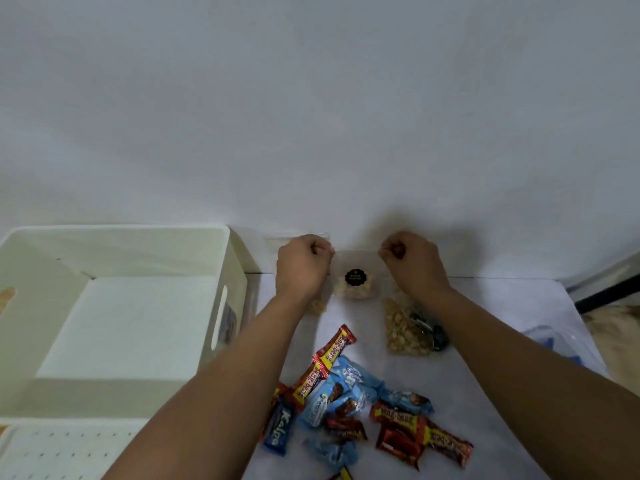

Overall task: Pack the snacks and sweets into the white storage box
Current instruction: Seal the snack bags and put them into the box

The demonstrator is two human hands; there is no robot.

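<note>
Closest to us there's a pile of wrapped sweets: red Beng-Beng bars (335, 348), light blue wafer packs (341, 386) and a blue Kalpa bar (280, 429), all loose on the white table (485, 341). A bit further out sits a clear bag of puffed snacks (403, 327).

At the far edge we've got both hands on a clear snack bag with a black sticker (355, 282). Left hand (303, 263) and right hand (412, 259) are each pinched tight on a top corner, bag hanging between them.

The white storage box (221, 271) is off to the left, looks empty. So we're on the first item, probably; next up is swinging it left over the rim and lowering it in.
</note>
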